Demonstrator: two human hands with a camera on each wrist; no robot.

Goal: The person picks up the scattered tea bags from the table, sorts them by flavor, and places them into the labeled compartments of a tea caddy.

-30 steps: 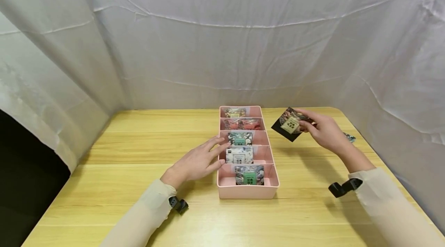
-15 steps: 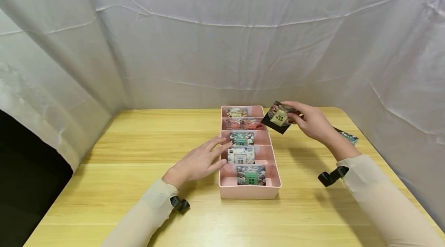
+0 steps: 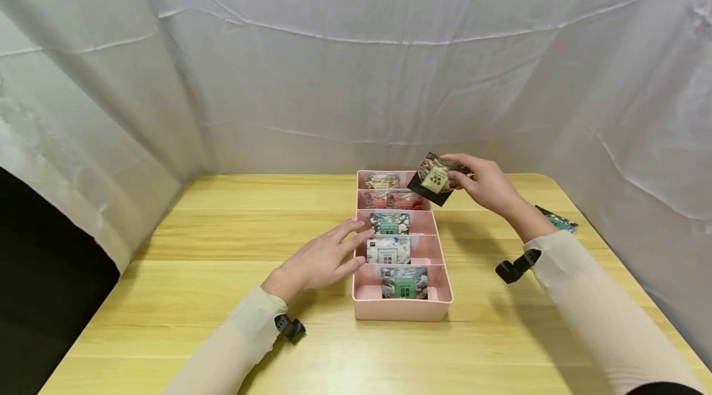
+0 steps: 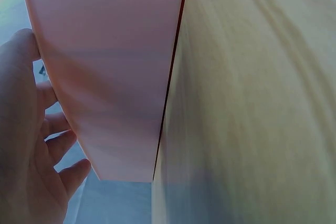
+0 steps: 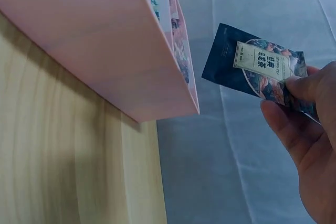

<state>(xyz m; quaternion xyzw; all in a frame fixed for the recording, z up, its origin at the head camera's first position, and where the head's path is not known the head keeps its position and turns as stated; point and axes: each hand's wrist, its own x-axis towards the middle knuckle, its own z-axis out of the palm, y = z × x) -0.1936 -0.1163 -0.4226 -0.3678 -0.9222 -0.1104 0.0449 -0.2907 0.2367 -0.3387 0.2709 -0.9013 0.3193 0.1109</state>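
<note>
Between thumb and fingers my right hand [image 3: 483, 183] pinches a dark tea bag sachet [image 5: 252, 64] with a cream label reading "Oolong tea". In the head view the sachet overlaps the right rim of a pink divided box [image 3: 400, 310], near its far compartments. My left hand [image 3: 319, 260] lies with spread fingers along the box's left rim, fingertips at the edge. Sachets fill the row of compartments: a cream-labelled one [image 3: 382, 181] farthest, then red ones [image 3: 389, 199], a green-labelled floral one [image 3: 389, 223], a white one [image 3: 388, 250], and a green-labelled one [image 3: 405, 284] nearest.
Beyond the right forearm, a teal-patterned sachet [image 3: 557, 219] lies on the wooden table [image 3: 233, 222] near its right edge. A pale curtain [image 3: 334, 86] hangs behind the table and along both sides.
My right hand has carried the oolong sachet left and farther back, from beside the box to over its right rim. The left hand keeps its place at the left rim.
</note>
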